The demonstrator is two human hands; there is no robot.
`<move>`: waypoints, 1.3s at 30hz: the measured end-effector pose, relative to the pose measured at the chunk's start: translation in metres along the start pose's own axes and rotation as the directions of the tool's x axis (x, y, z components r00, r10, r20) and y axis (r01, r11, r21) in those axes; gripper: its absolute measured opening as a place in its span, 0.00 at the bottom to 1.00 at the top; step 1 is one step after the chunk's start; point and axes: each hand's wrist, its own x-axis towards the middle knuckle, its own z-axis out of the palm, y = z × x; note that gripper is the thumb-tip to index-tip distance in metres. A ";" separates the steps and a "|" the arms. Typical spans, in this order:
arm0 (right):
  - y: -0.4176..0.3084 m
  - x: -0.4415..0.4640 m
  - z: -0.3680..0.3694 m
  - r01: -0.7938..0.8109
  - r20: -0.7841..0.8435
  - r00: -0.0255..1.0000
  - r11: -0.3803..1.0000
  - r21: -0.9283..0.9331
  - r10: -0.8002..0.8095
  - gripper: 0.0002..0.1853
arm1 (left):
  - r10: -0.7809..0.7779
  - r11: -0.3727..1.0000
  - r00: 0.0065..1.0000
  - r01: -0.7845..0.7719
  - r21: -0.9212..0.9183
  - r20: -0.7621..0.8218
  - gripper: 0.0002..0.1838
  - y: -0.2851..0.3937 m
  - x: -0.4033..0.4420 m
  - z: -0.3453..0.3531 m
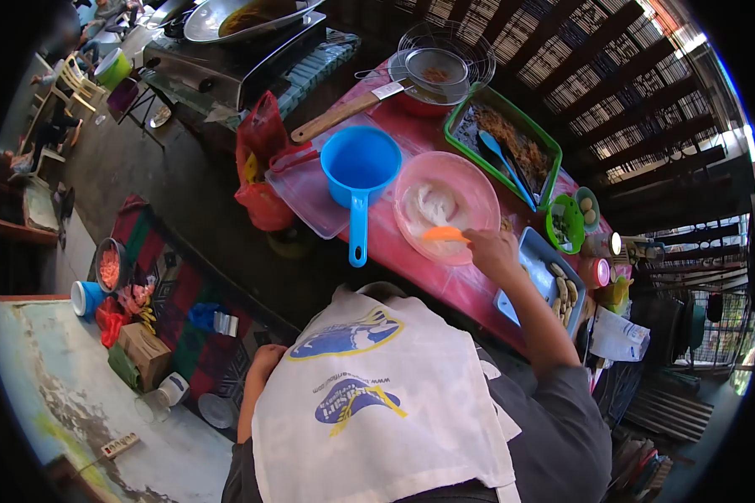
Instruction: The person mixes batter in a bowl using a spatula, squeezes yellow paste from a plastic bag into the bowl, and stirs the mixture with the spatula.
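Note:
My right hand [492, 251] is closed around an orange spatula [445, 235] at the near right rim of a pink plastic bowl [486, 194]. The spatula's blade reaches over white powder or batter [432, 204] in the bowl. Left of the bowl stands a blue dipper [361, 158], its handle pointing towards me. Down by my side, next to the white printed apron [377, 419], is my left hand [266, 359]; its fingers are mostly hidden.
A green tray [460, 138] of brown shredded food holds a blue spoon [503, 163]. On the right sits a blue-grey tray [538, 251] with bananas. A wooden-handled tool [335, 117], strainer [432, 69] and red bag [264, 205] lie farther back. A stove [226, 71] carries a wok [205, 25].

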 end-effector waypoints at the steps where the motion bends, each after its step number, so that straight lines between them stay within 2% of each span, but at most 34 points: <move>1: -0.002 -0.008 -0.008 -0.047 0.009 0.999 0.999 0.023 0.047 0.11 | -0.033 0.996 0.999 0.032 -0.085 -0.004 0.11 -0.004 -0.002 0.001; 4: -0.020 -0.002 0.012 -0.065 -0.019 0.998 0.997 -0.029 0.064 0.12 | 0.058 0.997 0.995 -0.053 0.063 -0.079 0.12 -0.041 0.033 0.001; 7: 0.002 0.033 0.044 -0.208 -0.271 0.933 0.970 0.124 0.235 0.12 | 0.104 0.958 0.992 -0.081 0.274 -0.070 0.13 -0.046 0.043 0.004; 8: 0.011 0.035 0.044 -0.249 -0.268 0.921 0.956 0.154 0.283 0.11 | 0.148 0.965 0.986 -0.126 0.230 -0.081 0.12 -0.051 0.053 0.001; 10: 0.015 0.019 0.025 -0.256 -0.079 0.964 0.967 0.009 0.256 0.11 | 0.233 0.967 0.966 -0.217 0.136 -0.108 0.12 -0.053 0.073 -0.003; 11: 0.012 0.008 0.011 -0.244 0.020 0.969 0.967 -0.067 0.246 0.11 | 0.212 0.975 0.968 -0.200 0.097 -0.131 0.12 -0.046 0.068 0.000; 12: 0.002 -0.004 -0.002 -0.197 0.075 0.976 0.977 -0.081 0.203 0.10 | 0.191 0.981 0.969 -0.184 0.057 -0.154 0.11 -0.010 0.037 0.007; 13: -0.005 -0.005 0.001 -0.171 0.036 0.984 0.984 -0.058 0.173 0.10 | 0.170 0.985 0.970 -0.169 0.016 -0.177 0.11 0.033 0.001 0.014; 14: -0.010 -0.005 0.008 -0.147 -0.004 0.989 0.989 -0.034 0.147 0.10 | 0.123 0.988 0.977 -0.138 -0.075 -0.174 0.10 0.035 0.002 0.017; 15: -0.014 -0.005 0.015 -0.122 -0.046 0.992 0.992 -0.013 0.122 0.10 | 0.111 0.992 0.978 -0.120 -0.039 -0.174 0.10 0.033 0.004 0.018; 17: -0.001 0.018 0.035 -0.193 -0.131 0.973 0.981 -0.001 0.191 0.10 | 0.093 0.996 0.979 -0.089 0.028 -0.184 0.11 0.027 0.015 0.021; 19: 0.017 0.028 0.041 -0.260 -0.222 0.941 0.966 0.001 0.253 0.11 | 0.139 0.990 0.974 -0.130 0.062 -0.181 0.11 0.017 0.022 0.020; 20: 0.026 0.024 0.031 -0.302 -0.087 0.951 0.952 -0.045 0.297 0.10 | 0.162 0.985 0.970 -0.150 0.079 -0.179 0.12 0.013 0.025 0.020; 23: 0.011 -0.005 0.009 -0.214 0.100 0.970 0.974 -0.075 0.220 0.10 | 0.152 0.988 0.974 -0.143 0.061 -0.166 0.13 0.028 0.000 0.020; 26: -0.013 0.002 0.021 -0.185 -0.033 0.982 0.983 0.013 0.186 0.10 | 0.094 0.995 0.992 -0.090 0.045 -0.087 0.13 -0.045 0.059 0.014; 27: -0.010 0.013 0.031 -0.171 -0.086 0.981 0.984 0.046 0.174 0.10 | 0.083 0.992 0.992 -0.073 0.102 -0.098 0.13 -0.048 0.059 0.016; 28: -0.001 0.024 0.034 -0.106 -0.206 0.971 0.992 0.068 0.118 0.11 | 0.075 0.986 0.991 -0.056 0.158 -0.113 0.13 -0.049 0.058 0.016; 29: 0.012 0.036 0.033 -0.133 -0.243 0.960 0.990 0.044 0.140 0.10 | 0.070 0.976 0.989 -0.041 0.212 -0.132 0.13 -0.047 0.059 0.016; 31: 0.028 0.045 0.026 -0.196 -0.309 0.932 0.981 0.006 0.188 0.10 | 0.162 0.960 0.975 -0.120 0.252 -0.153 0.13 -0.036 0.053 0.017; 32: 0.036 0.038 0.033 -0.242 -0.288 0.930 0.970 -0.011 0.228 0.09 | 0.206 0.947 0.966 -0.157 0.279 -0.155 0.13 -0.031 0.048 0.016; 34: 0.043 0.026 0.044 -0.323 -0.260 0.919 0.945 -0.058 0.298 0.08 | 0.186 0.970 0.972 -0.158 0.184 -0.146 0.13 -0.032 0.059 0.014; 36: 0.018 -0.003 0.045 -0.318 -0.104 0.946 0.941 -0.116 0.307 0.08 | 0.154 0.985 0.974 -0.139 0.099 -0.163 0.13 -0.024 0.055 0.019; 37: 0.006 -0.012 0.039 -0.313 -0.022 0.950 0.939 -0.141 0.313 0.08 | 0.134 0.990 0.974 -0.123 0.073 -0.183 0.13 0.007 0.026 0.022; 39: -0.001 -0.009 0.019 -0.311 -0.060 0.949 0.949 -0.045 0.308 0.08 | 0.106 0.994 0.976 -0.096 0.058 -0.191 0.14 0.018 0.014 0.023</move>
